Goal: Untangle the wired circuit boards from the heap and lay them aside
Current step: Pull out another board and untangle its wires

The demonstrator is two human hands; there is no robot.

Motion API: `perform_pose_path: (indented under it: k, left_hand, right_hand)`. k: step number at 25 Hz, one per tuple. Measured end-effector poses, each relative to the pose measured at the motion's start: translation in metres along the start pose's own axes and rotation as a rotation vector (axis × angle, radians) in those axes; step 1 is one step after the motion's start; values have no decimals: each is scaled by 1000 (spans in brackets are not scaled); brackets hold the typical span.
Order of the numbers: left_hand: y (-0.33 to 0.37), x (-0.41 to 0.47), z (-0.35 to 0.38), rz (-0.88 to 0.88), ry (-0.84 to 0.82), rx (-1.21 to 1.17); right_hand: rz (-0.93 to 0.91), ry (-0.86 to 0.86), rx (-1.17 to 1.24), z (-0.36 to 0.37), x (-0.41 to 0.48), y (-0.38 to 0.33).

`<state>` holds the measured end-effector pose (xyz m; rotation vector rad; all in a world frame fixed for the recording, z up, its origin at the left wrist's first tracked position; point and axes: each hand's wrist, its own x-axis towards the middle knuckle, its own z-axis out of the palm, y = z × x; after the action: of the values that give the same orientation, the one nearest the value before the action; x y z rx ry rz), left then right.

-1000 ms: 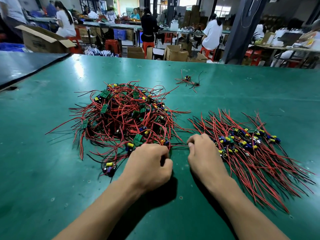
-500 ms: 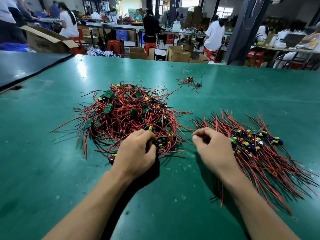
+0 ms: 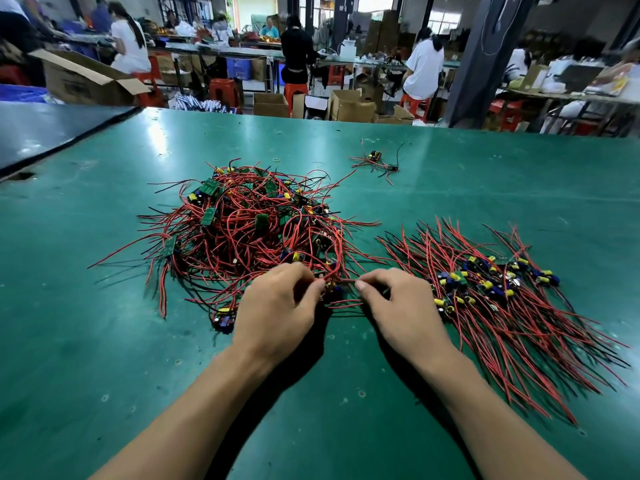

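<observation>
You will find nothing legible here. The dark print on the side of the open cardboard box at the far left is too blurred to read, and any marking on the green circuit boards is too small.

Green surface here, smooth with a soft sheen and pocked with small dents, carrying red wires in slick plastic coating, matt green circuit boards among them, and plain brown cardboard boxes behind.
</observation>
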<state>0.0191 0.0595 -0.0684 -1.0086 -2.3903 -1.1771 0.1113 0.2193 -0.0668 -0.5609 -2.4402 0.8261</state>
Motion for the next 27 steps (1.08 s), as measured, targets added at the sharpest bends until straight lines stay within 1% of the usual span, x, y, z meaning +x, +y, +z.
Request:
perform_pose_path:
  k: [3,5,7,9,11,13,16,17,18,20,21,22,24,27]
  left_hand:
    - [-2,3,-2,-113,187,-127]
    - [-6,6,-4,-182,273,-216]
    - [-9,7,-5,-184,283,-197]
    - [-7,5,-4,-130,248,-133]
    - [-2,3,-2,-39,213,-70]
    - [5,-1,0,78,200,-46]
    - [18,-5,-3,158,231,-179]
    - [21,-6,-5,161,254,-252]
    - [25,-6,-7,168,270,-331]
    - [33,-7,-10,239,255,-424]
    - [37,-8,-10,287,229,-405]
    - [41,-9,-9,321,207,-361]
    - [43,-10,-6,324,223,-298]
    - [40,-10,-5,317,311,-268]
  right_hand:
    - [59,130,169,-5,3,-3]
    - [109,196,289,-10,7,-4]
    - [187,257,489,-17,11,-6]
    - [274,274,796,-25,13,-11]
    - [323,194,1108,-30,14,-18]
    - [360,71,1313,-34,13,-21]
    - [435,-123,1552,-43,12,-22]
    - [445,-196,1596,-46,12,-21]
    - [444,-274,1586,-49,12,-22]
    - [427,-415,1393,-52,10,-23]
    - [415,-475,1303,-51,9,-23]
    - [410,-524,1263,-50,7,-23]
    - [404,-585,1285,-49,5,-23]
    - [402,-655,1331,-49,8,-19]
